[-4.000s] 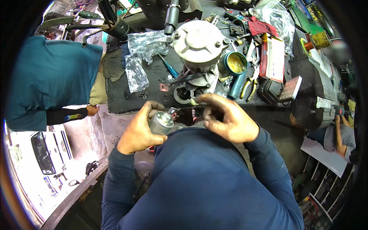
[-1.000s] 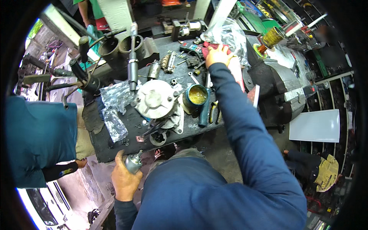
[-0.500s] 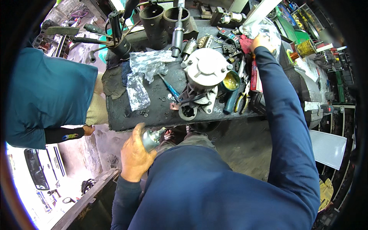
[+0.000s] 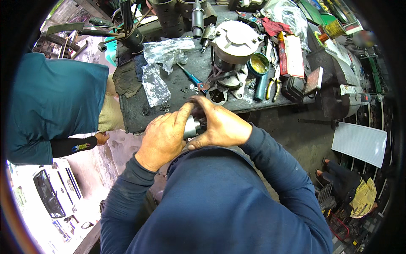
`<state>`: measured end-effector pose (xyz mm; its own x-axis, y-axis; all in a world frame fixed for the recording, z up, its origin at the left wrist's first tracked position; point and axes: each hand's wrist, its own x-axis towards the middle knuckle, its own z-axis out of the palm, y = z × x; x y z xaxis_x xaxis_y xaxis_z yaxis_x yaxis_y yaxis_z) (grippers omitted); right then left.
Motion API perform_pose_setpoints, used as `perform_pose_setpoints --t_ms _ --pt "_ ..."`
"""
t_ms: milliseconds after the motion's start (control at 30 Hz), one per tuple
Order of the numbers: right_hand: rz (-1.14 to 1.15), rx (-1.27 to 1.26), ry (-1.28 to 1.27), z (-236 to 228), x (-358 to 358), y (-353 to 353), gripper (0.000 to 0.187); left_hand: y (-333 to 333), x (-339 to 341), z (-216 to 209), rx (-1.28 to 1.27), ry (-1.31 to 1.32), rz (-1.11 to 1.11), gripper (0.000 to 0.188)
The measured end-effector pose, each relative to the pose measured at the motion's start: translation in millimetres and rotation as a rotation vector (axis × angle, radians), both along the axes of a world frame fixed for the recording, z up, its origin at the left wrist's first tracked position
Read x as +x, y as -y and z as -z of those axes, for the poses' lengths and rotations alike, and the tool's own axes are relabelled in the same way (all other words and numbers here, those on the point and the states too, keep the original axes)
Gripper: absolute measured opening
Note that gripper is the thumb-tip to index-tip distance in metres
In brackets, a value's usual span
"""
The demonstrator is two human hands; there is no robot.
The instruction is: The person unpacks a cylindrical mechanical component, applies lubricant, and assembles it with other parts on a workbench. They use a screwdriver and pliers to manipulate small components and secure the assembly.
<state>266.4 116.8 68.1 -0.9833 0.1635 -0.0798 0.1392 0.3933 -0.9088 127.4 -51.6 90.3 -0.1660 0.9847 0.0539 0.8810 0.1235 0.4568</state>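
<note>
Just in front of the bench edge, my left hand (image 4: 163,137) is closed round a silver cylindrical metal part (image 4: 191,128). My right hand (image 4: 222,125) curls over the other end of this part, thumb below and fingers above, close to my left fingertips. Most of the part is hidden between both palms. Beyond my hands stands a motor (image 4: 235,40) with a round pale metal cap, its open-ended bracket (image 4: 217,96) toward me. Beside the bracket lie a blue-handled screwdriver (image 4: 192,77) and small washers and nuts (image 4: 193,87).
Clear plastic bags (image 4: 156,84) lie left on the bench. On the right are a tub of yellow grease (image 4: 258,63), pliers (image 4: 275,84), a red-and-white box (image 4: 292,55) and a red cloth (image 4: 275,27). A co-worker in a teal shirt (image 4: 63,101) stands at the left.
My right hand has come back from the red cloth at the far right of the bench to the metal part. My left hand has raised the part toward the bench edge. The view has shifted.
</note>
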Motion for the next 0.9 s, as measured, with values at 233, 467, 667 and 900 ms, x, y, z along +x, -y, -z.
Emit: perform_pose_setpoints --t_ms 233,467,667,900 --pt "0.151 -0.359 -0.124 -1.5 -1.9 11.8 0.109 -14.6 -2.1 -53.9 -0.068 -0.182 0.179 0.065" --pt "0.227 -1.129 -0.103 -4.6 5.0 16.5 0.11 28.9 3.3 -59.0 0.318 0.682 -0.659 0.107" --pt "0.248 -1.033 -0.053 3.4 5.9 15.2 0.101 14.4 27.8 4.3 0.366 1.374 -0.618 0.061" --pt "0.258 -0.172 0.1 -16.8 13.3 -8.3 0.094 9.0 23.8 20.7 0.487 1.38 -0.641 0.048"
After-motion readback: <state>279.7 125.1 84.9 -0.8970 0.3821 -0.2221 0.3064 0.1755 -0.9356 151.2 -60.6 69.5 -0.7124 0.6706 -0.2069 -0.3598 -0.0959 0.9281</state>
